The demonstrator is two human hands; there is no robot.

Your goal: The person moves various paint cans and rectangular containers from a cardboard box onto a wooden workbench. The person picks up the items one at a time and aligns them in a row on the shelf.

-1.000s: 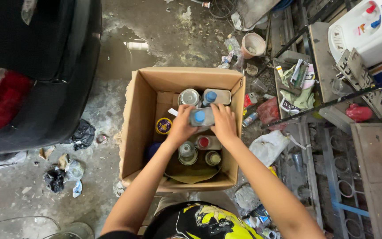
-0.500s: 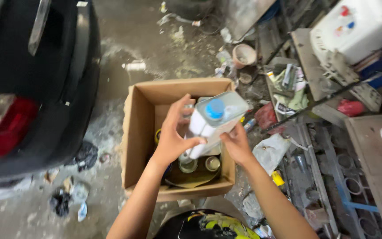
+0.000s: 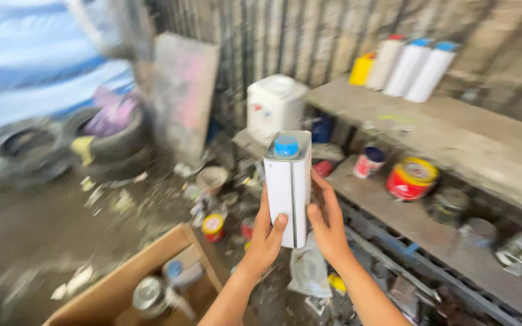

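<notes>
upright, white rect. tin can (image 3: 286, 193), blue cap (image 3: 286, 147), both hands.

Grimy garage or auto workshop. Evidence: stacked old tyres (image 3: 67, 145) on a stained concrete floor (image 3: 43, 235), rough shelves (image 3: 454, 133) loaded with paint tins (image 3: 411, 178) and plastic bottles (image 3: 406, 66), litter everywhere, corrugated metal wall (image 3: 285, 42) behind.

The rectangular can (image 3: 287, 190) looks like glossy white metal with a blue plastic cap (image 3: 286, 146); below it, the cardboard box (image 3: 129, 282) is matt brown.
</notes>
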